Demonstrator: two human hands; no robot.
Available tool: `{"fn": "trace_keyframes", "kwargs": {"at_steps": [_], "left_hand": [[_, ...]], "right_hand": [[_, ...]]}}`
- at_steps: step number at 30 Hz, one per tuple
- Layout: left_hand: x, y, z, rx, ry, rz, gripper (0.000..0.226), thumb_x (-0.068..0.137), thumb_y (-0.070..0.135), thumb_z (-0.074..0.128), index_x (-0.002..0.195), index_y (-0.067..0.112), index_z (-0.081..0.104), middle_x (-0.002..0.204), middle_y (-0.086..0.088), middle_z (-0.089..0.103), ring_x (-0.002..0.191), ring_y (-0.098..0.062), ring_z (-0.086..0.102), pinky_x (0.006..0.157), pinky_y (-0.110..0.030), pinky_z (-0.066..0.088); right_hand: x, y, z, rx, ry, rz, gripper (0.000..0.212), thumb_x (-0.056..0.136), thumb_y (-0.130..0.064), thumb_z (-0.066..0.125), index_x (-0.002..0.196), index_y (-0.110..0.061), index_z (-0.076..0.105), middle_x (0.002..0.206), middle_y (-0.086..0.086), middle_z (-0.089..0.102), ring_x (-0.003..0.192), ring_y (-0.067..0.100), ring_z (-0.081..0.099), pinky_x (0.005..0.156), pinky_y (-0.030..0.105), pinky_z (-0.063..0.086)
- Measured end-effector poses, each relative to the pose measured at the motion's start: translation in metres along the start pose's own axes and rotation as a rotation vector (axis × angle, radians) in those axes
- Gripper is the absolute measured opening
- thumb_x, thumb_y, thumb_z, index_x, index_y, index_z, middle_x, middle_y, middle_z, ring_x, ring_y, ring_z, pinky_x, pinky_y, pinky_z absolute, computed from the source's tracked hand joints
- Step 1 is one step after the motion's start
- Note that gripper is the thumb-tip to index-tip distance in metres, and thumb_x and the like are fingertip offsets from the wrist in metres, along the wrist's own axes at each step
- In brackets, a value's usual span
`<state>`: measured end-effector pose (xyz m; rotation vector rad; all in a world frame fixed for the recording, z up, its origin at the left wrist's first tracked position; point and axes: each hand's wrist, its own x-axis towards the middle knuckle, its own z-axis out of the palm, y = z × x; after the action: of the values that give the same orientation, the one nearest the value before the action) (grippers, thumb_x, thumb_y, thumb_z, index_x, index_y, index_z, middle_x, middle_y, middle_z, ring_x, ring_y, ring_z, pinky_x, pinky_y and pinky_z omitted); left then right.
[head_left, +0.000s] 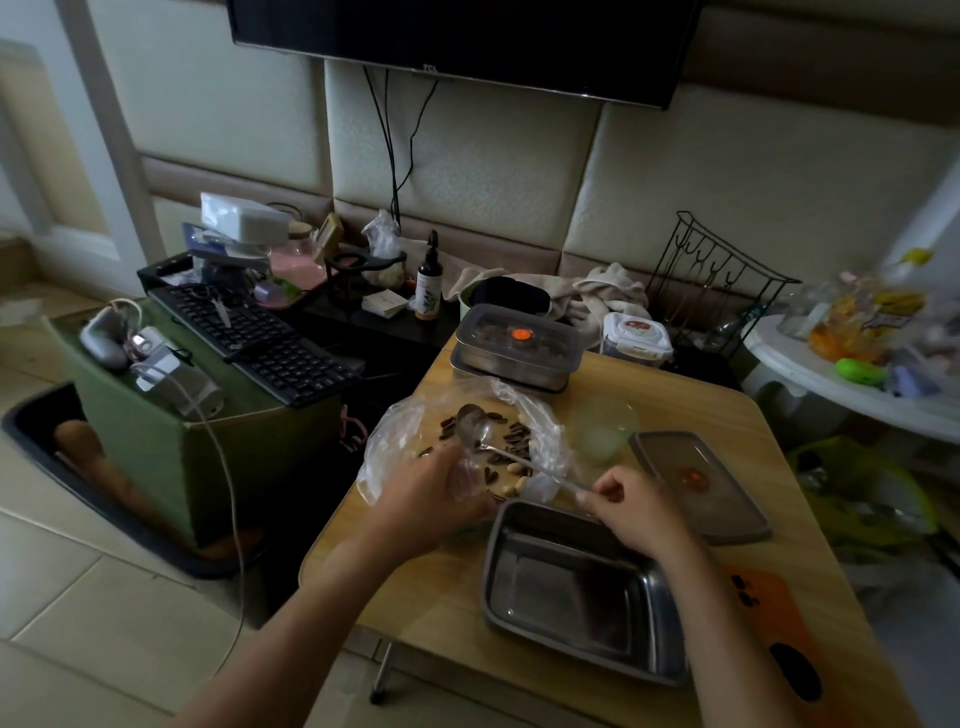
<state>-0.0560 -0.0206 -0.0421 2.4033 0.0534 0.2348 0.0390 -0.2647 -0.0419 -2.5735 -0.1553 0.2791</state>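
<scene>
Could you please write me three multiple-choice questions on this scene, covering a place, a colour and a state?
1. Where is the bowl of the spoon? A) in the green bowl B) in the plastic bag C) on the keyboard
2. What colour is the spot on the loose lid? A) blue B) orange C) white
3. What state is the steel tray in? A) empty B) lidded C) full of seeds
Answers: 1 B, its bowl lies inside the opened bag; 2 B, an orange dot shows on the lid's top; 3 A, only bare metal shows inside.
</scene>
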Motion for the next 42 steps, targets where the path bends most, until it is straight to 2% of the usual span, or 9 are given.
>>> {"fn": "trace_keyframes", "kwargs": {"at_steps": [5, 9, 14, 21, 24, 29, 34, 39, 42], "left_hand": [[-0.006, 0.006, 0.0, -0.02, 0.032, -0.018, 0.022, 0.092, 0.034, 0.072, 0.107, 0.029, 0.056, 0.085, 0.014, 0.059, 0.076, 0.003, 0.056, 0.061, -0.011, 0.039], [-0.007, 0.006, 0.0, -0.016, 0.056, -0.033, 0.024, 0.093, 0.033, 0.071, 0.11, 0.03, 0.056, 0.084, 0.015, 0.058, 0.075, 0.005, 0.055, 0.061, -0.01, 0.039], [-0.005, 0.004, 0.001, -0.033, 0.077, -0.09, 0.018, 0.094, 0.032, 0.069, 0.105, 0.028, 0.056, 0.084, 0.014, 0.06, 0.076, 0.001, 0.059, 0.06, -0.012, 0.044], [0.002, -0.012, -0.005, 0.05, 0.432, -0.409, 0.034, 0.09, 0.043, 0.071, 0.118, 0.024, 0.065, 0.139, -0.007, 0.037, 0.13, -0.027, 0.029, 0.099, -0.041, 0.038], [0.002, -0.019, -0.008, 0.063, 0.404, -0.52, 0.042, 0.092, 0.046, 0.068, 0.129, 0.027, 0.062, 0.15, -0.017, 0.035, 0.14, -0.037, 0.024, 0.107, -0.05, 0.034], [0.007, -0.031, -0.009, -0.049, 0.268, -0.516, 0.017, 0.091, 0.045, 0.068, 0.091, 0.027, 0.069, 0.106, -0.007, 0.07, 0.114, -0.033, 0.057, 0.094, -0.046, 0.051], [0.008, -0.035, -0.011, -0.056, 0.417, -0.453, 0.038, 0.087, 0.03, 0.067, 0.053, 0.014, 0.061, 0.061, -0.007, 0.063, 0.067, -0.029, 0.063, 0.062, -0.046, 0.058], [0.005, -0.017, -0.013, -0.068, 0.491, -0.323, 0.034, 0.092, 0.022, 0.067, 0.06, 0.013, 0.063, 0.063, -0.002, 0.061, 0.076, -0.015, 0.056, 0.06, -0.035, 0.05], [0.005, -0.005, -0.017, -0.068, 0.528, -0.303, 0.019, 0.095, 0.03, 0.064, 0.08, 0.021, 0.07, 0.089, 0.001, 0.061, 0.087, -0.009, 0.049, 0.064, -0.025, 0.038]], "right_hand": [[-0.007, -0.004, -0.011, 0.18, 0.073, -0.074, 0.011, 0.093, -0.018, 0.075, 0.098, -0.02, 0.066, 0.084, 0.0, 0.066, 0.078, 0.016, 0.064, 0.065, 0.028, 0.047], [-0.006, -0.014, -0.019, 0.562, 0.175, -0.145, 0.021, 0.092, -0.014, 0.076, 0.107, -0.026, 0.069, 0.101, 0.0, 0.071, 0.091, 0.016, 0.067, 0.072, 0.028, 0.051], [-0.004, -0.031, -0.011, 1.016, 0.131, -0.189, 0.022, 0.092, -0.004, 0.074, 0.108, -0.02, 0.074, 0.086, 0.0, 0.073, 0.076, 0.011, 0.067, 0.069, 0.022, 0.055], [0.002, -0.048, 0.009, 0.825, 0.164, -0.266, 0.008, 0.102, -0.016, 0.065, 0.098, -0.014, 0.072, 0.079, 0.008, 0.075, 0.076, 0.025, 0.073, 0.074, 0.04, 0.059], [0.004, -0.049, 0.005, 0.787, 0.247, -0.295, 0.012, 0.105, -0.019, 0.059, 0.097, -0.016, 0.067, 0.078, 0.007, 0.076, 0.076, 0.029, 0.076, 0.076, 0.046, 0.062], [-0.005, -0.057, 0.005, 0.875, 0.27, -0.286, 0.02, 0.105, -0.023, 0.059, 0.098, -0.006, 0.066, 0.079, 0.012, 0.077, 0.075, 0.031, 0.077, 0.072, 0.042, 0.062], [-0.021, -0.066, 0.001, 1.1, 0.258, -0.101, 0.034, 0.106, -0.028, 0.056, 0.098, 0.003, 0.066, 0.077, 0.02, 0.076, 0.073, 0.032, 0.078, 0.062, 0.028, 0.064], [-0.028, -0.072, 0.004, 1.173, 0.232, 0.008, 0.039, 0.106, -0.029, 0.059, 0.09, 0.005, 0.069, 0.079, 0.023, 0.076, 0.07, 0.031, 0.077, 0.059, 0.027, 0.063], [-0.031, -0.076, 0.007, 1.203, 0.197, 0.05, 0.039, 0.106, -0.029, 0.059, 0.094, 0.007, 0.069, 0.081, 0.024, 0.076, 0.069, 0.03, 0.077, 0.058, 0.026, 0.063]]}}
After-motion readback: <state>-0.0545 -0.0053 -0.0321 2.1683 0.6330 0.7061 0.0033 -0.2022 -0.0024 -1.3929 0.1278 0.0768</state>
